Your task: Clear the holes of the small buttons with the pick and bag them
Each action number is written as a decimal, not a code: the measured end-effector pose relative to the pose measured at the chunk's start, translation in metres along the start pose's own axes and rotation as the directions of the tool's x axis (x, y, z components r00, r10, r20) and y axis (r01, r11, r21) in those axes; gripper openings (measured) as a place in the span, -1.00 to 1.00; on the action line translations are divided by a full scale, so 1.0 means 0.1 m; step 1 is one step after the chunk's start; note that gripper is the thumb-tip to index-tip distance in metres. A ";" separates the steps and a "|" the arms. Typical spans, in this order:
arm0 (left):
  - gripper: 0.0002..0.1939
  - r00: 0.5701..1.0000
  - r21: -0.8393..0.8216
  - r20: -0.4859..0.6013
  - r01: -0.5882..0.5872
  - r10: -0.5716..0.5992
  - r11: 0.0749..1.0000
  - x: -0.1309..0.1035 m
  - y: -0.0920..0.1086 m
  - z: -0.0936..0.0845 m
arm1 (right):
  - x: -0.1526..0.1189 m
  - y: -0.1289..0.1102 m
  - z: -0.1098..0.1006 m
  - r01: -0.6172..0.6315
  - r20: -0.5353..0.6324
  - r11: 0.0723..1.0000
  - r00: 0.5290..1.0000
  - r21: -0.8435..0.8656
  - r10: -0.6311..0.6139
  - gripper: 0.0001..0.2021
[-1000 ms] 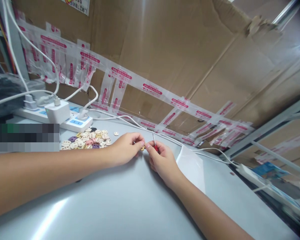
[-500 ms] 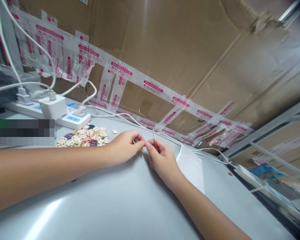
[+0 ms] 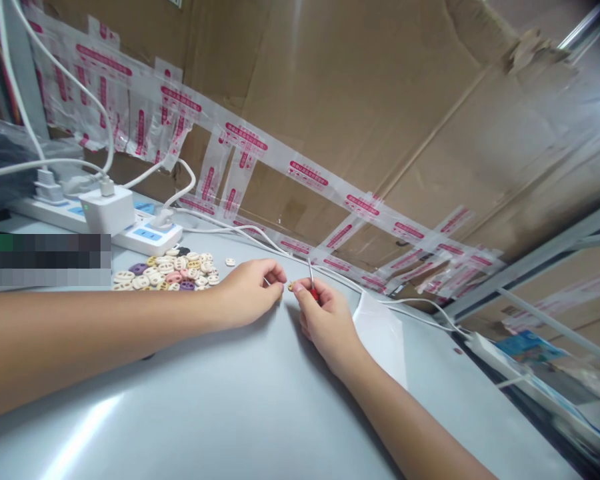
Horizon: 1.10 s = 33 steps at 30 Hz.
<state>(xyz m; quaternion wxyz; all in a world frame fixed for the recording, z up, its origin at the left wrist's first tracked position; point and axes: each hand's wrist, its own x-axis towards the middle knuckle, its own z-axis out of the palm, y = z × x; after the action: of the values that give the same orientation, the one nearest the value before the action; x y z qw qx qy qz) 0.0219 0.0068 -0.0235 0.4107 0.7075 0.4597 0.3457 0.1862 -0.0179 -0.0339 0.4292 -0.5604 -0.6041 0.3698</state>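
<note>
My right hand (image 3: 325, 310) is closed round a thin metal tool with a red handle (image 3: 315, 292), its tip pointing up. Between that hand's thumb and fingertip is a small yellow piece (image 3: 291, 287). Just left of it, my left hand (image 3: 255, 290) has its fingers curled and thumb near the fingertips; a bit of yellow shows below the thumb, and what it holds is too small to name. The two hands are slightly apart. A pile of small oval button-like pieces (image 3: 167, 272), cream, pink, yellow, purple and black, lies beyond my left forearm.
One cream piece (image 3: 230, 262) lies apart from the pile. Behind stand a power strip (image 3: 150, 235) with a white adapter (image 3: 109, 208), cables and a taped cardboard sheet (image 3: 330, 100). A white sheet (image 3: 383, 333) lies on the grey table (image 3: 240, 413) beside my right hand.
My hands, whose fingertips were touching, have moved slightly apart. The yellow piece at my right fingertips now shows between them.
</note>
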 end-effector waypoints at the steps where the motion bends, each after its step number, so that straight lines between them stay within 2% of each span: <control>1: -0.86 1.000 0.030 -0.010 0.006 -0.006 1.000 0.00 0.00 0.00 | 0.00 0.01 0.00 0.003 -0.007 1.000 1.000 -0.020 -0.003 -0.74; 5: -0.83 1.000 0.099 -0.024 0.016 -0.014 0.995 0.01 0.00 -0.01 | 0.01 0.02 -0.02 0.010 -0.017 0.996 1.000 -0.091 -0.011 -0.76; 15: -0.81 0.999 -0.033 0.034 -0.004 0.005 0.999 -0.02 0.00 -0.02 | 0.00 0.01 -0.04 0.061 -0.003 0.978 0.998 -0.198 -0.062 -0.73; 22: -0.82 1.000 -0.028 -0.005 -0.014 0.014 1.000 -0.03 0.04 -0.01 | 0.00 0.01 -0.04 0.057 -0.010 0.980 0.998 -0.193 -0.060 -0.73; 33: -0.82 1.000 -0.033 -0.009 -0.028 0.027 0.999 -0.02 0.01 -0.01 | 0.01 0.04 -0.04 0.058 0.000 0.989 0.998 -0.139 -0.059 -0.72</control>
<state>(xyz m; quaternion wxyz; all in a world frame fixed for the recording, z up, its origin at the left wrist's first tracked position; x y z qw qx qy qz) 0.0210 0.0054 -0.0229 0.4155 0.7055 0.4459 0.3617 0.1917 -0.0163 -0.0364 0.4012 -0.5716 -0.6437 0.3130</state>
